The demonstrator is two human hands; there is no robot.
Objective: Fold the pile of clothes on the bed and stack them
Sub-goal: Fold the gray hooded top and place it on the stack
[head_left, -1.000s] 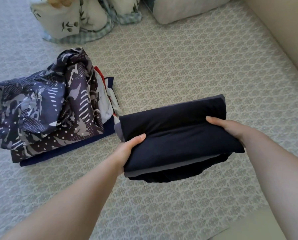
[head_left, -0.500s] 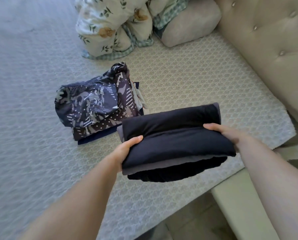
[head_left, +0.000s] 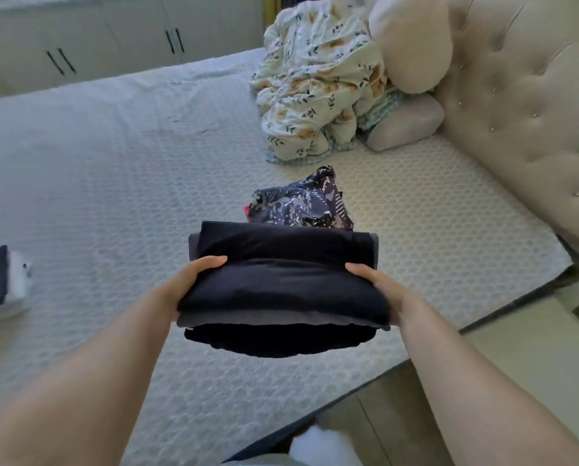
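A stack of folded dark navy and grey clothes [head_left: 281, 284] is lifted above the bed [head_left: 113, 203]. My left hand [head_left: 187, 280] grips its left side, thumb on top. My right hand [head_left: 379, 287] grips its right side the same way. Behind the lifted stack, a folded dark patterned garment [head_left: 301, 203] lies on the bed, partly hidden, with a bit of red cloth showing at its left edge.
A floral quilt [head_left: 318, 85] and pillows [head_left: 405, 122] are bunched at the head of the bed by the tufted headboard [head_left: 530, 105]. A dark and white folded item [head_left: 2, 284] lies at the bed's left edge. Cabinets [head_left: 90, 38] stand beyond. The bed's edge and floor are at lower right.
Both hands have lifted the dark stack off the bed and carried it left, in front of the patterned garment. The view has tilted up, revealing headboard and cabinets.
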